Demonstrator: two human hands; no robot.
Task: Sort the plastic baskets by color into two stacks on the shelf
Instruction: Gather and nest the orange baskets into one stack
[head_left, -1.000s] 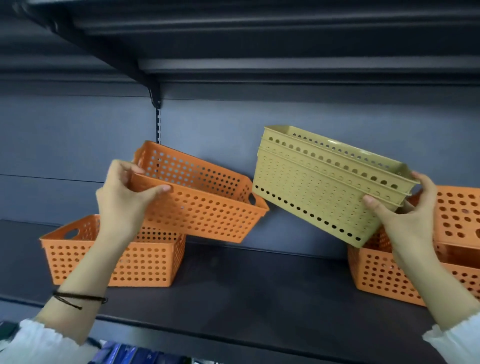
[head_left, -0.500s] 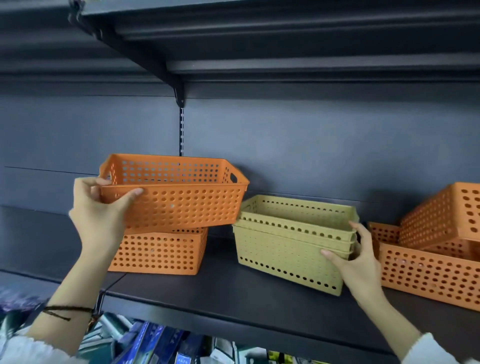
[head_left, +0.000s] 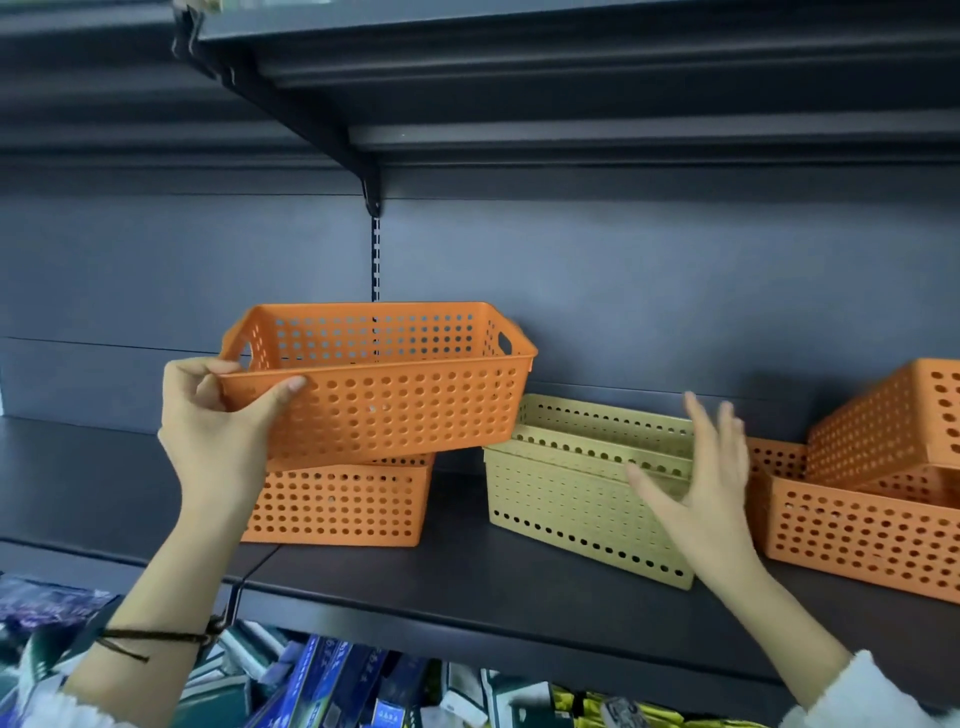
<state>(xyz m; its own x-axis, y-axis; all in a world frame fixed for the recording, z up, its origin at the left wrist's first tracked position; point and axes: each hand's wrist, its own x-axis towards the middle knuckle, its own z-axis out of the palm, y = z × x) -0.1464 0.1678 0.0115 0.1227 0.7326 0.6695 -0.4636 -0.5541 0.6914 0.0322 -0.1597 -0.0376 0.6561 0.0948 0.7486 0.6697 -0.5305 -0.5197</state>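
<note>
My left hand (head_left: 218, 421) grips the left rim of an orange perforated basket (head_left: 395, 395), held level just above a second orange basket (head_left: 343, 506) that stands on the dark shelf (head_left: 467, 582). Right of them a nested stack of yellow-green baskets (head_left: 571, 493) rests on the shelf. My right hand (head_left: 701, 493) hovers in front of the stack's right end, fingers spread, holding nothing. At the far right another orange basket (head_left: 852, 535) sits on the shelf with a tilted orange basket (head_left: 893, 421) resting in it.
A dark upper shelf (head_left: 571, 78) with a bracket (head_left: 371, 195) overhangs the baskets. A slotted upright (head_left: 375, 260) runs down the grey back panel. Below the shelf's front edge lie packaged goods (head_left: 322, 680).
The yellow-green stack went from tilted in the air down onto the shelf, and my right hand let go of it. My left hand levelled the orange basket over the lower one.
</note>
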